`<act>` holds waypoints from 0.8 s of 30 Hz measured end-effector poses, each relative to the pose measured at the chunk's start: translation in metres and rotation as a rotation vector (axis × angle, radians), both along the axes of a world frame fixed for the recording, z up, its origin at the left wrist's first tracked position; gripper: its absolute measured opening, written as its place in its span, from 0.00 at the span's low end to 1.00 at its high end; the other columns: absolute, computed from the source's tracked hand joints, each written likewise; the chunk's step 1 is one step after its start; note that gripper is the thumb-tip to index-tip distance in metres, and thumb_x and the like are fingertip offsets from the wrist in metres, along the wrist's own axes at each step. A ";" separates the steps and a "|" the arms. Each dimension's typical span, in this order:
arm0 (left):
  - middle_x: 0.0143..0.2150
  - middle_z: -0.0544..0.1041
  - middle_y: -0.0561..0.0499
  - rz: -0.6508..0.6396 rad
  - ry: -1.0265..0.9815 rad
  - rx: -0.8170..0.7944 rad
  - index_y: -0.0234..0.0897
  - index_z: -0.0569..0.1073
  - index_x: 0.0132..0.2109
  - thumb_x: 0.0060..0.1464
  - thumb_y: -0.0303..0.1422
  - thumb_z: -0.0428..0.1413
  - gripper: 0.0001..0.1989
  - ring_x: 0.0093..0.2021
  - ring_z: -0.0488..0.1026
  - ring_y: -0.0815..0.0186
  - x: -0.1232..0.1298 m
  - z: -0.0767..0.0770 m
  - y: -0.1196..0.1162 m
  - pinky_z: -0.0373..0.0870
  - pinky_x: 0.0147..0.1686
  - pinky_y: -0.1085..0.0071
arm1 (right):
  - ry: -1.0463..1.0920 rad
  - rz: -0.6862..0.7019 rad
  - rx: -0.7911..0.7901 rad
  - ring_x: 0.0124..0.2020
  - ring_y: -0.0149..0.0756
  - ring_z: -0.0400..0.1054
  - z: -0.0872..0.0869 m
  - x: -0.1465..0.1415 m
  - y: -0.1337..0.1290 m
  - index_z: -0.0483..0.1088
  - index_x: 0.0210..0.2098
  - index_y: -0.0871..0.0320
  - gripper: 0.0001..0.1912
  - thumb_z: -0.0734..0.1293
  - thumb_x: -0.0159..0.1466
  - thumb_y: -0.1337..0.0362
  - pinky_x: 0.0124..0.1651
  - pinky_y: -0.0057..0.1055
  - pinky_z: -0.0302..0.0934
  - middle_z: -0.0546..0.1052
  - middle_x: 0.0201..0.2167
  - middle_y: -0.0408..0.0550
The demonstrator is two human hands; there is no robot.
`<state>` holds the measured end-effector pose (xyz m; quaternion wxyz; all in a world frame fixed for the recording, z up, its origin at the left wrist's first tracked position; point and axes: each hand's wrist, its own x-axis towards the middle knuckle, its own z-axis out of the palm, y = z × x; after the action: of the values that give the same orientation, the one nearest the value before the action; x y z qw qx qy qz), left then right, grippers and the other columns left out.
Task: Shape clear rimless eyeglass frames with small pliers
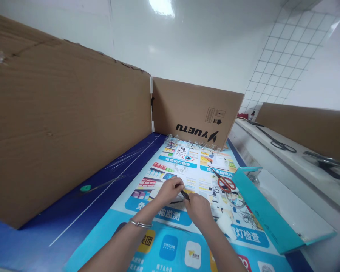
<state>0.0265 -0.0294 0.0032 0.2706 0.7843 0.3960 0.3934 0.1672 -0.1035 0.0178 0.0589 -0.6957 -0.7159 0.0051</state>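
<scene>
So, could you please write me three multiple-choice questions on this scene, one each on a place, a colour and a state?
1. Where do the red-handled scissors lie in relation to the right hand?
A) On the white ledge
B) On the printed poster, beyond and to the right of the hand
C) On the floor

2. What colour is the cover of the folder at the poster's right side?
A) Teal
B) Red
C) Black

3. How does the cardboard sheet to the left of the poster stand?
A) Lying flat
B) Rolled into a tube
C) Upright on its edge

Answers:
1. B, because the scissors rest on the poster's printed surface.
2. A, because the cover shows teal around its white inner side.
3. C, because the sheet rises along the poster's left side.
</scene>
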 end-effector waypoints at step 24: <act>0.27 0.68 0.53 -0.015 -0.014 0.012 0.36 0.68 0.26 0.47 0.28 0.50 0.05 0.30 0.65 0.68 -0.001 0.003 -0.001 0.58 0.32 0.73 | -0.012 0.022 -0.032 0.32 0.39 0.69 -0.001 0.002 0.004 0.66 0.33 0.56 0.12 0.55 0.60 0.58 0.31 0.29 0.54 0.74 0.30 0.49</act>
<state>0.0253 -0.0306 0.0059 0.2716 0.7860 0.3858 0.3993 0.1688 -0.0994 0.0165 0.0434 -0.6888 -0.7235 0.0130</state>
